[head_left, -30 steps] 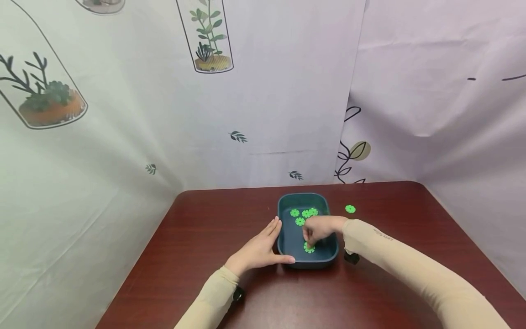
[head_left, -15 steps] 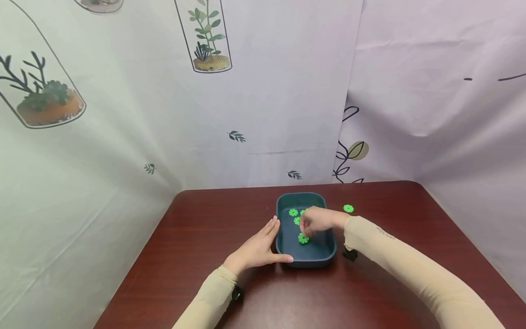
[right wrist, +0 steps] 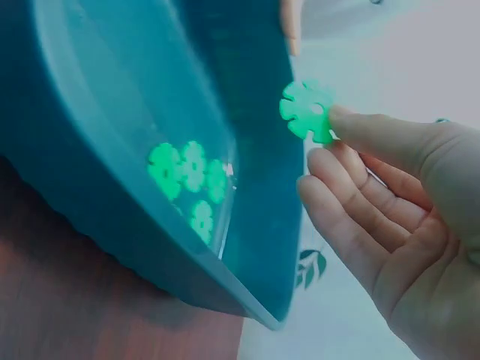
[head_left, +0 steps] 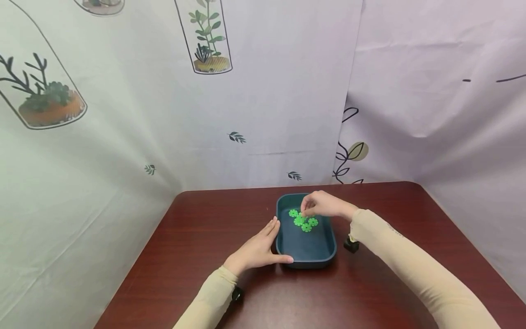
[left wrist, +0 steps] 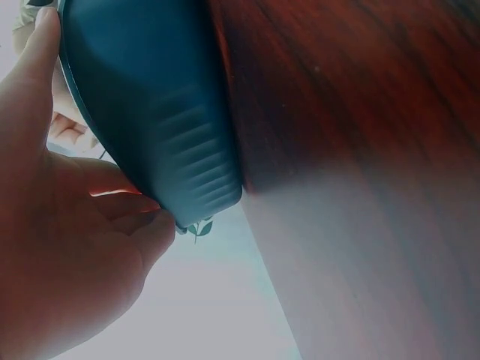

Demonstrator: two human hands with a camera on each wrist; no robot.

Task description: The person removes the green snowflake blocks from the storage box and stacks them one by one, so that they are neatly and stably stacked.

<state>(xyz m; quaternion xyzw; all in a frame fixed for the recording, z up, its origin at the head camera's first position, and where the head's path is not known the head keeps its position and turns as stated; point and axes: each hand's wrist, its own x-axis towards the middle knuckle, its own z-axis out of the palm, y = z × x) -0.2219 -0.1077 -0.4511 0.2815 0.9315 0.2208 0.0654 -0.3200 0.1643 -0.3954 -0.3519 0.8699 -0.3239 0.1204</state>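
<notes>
A dark teal rectangular bin [head_left: 306, 249] sits on the table, with several green notched, flower-shaped plastic discs [head_left: 306, 227] grouped in its middle and far part. My right hand [head_left: 324, 204] is over the far right of the bin. Between its thumb and index finger it pinches one more green disc [right wrist: 306, 112]; in the right wrist view the other fingers are loosely bent. My left hand [head_left: 256, 249] rests against the bin's left side, fingers straight along the wall and thumb on the near rim. The left wrist view shows the bin's ribbed outer wall [left wrist: 191, 150] beside it.
The dark red-brown wooden table [head_left: 205, 237] has rounded far corners. Printed cloth walls [head_left: 263, 105] hang behind it and on both sides. Small black wrist cameras [head_left: 351, 244] sit under the sleeves.
My right hand has carried the pinched disc from the bin's near part toward the far side, beside the others. A disc on the table's right is now out of sight behind the right wrist.
</notes>
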